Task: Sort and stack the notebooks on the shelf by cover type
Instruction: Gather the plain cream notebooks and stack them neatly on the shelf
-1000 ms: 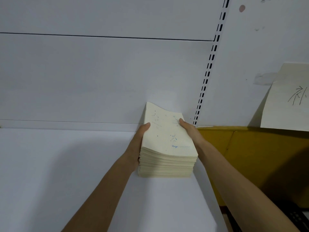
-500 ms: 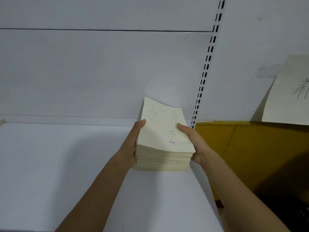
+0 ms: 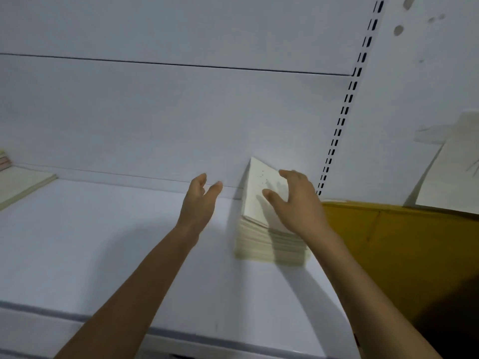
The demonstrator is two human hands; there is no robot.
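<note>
We see the left grip (image 3: 198,203) open, fingers loosely straight, holding nothing, just left of the thick stack of cream paper-covered notebooks (image 3: 261,244). The right grip (image 3: 298,206) spreads open over the stack's matte, finely speckled top cover; we cannot tell whether it touches. The stack lies on the smooth white shelf (image 3: 103,242), by the flat white back panel (image 3: 181,112) and the slotted upright (image 3: 344,112). Far left lie thin flat cream notebooks (image 3: 23,185); to the right is a mustard cardboard box (image 3: 388,242)
</note>
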